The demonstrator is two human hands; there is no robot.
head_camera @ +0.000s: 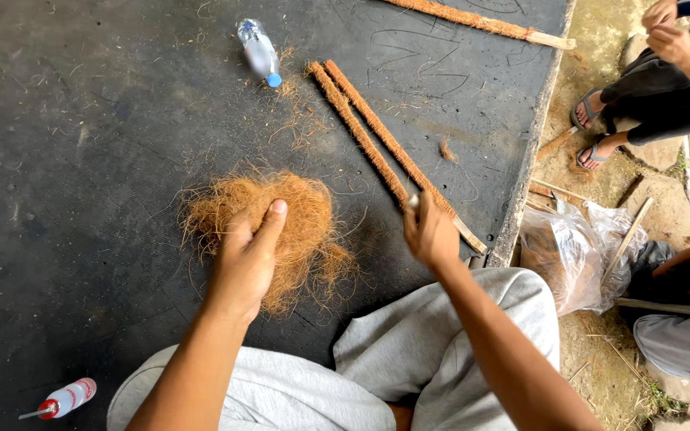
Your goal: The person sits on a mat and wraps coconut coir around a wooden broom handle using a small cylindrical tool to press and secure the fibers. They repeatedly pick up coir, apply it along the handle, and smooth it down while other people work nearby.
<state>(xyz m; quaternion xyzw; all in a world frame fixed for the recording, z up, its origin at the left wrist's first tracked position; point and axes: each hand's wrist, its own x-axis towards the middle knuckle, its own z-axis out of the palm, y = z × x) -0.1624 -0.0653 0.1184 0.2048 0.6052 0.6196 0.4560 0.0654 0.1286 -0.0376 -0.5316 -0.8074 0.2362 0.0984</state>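
My left hand (247, 257) presses down on a loose clump of orange-brown coconut fibre (297, 209) lying on a black rubber mat (89, 160), fingers curled into the clump. My right hand (430, 235) is closed around the near end of one of two long fibre-wrapped sticks (369, 132) that lie side by side and run diagonally up to the left. My grey-trousered knees fill the bottom of the view.
A clear plastic bottle with a blue cap (259, 52) lies at the top. A small red-capped bottle (64, 398) lies bottom left. Another wrapped stick (481, 22) sits top right. A plastic bag (575, 251) and other people's legs and hands (672, 40) are on the right.
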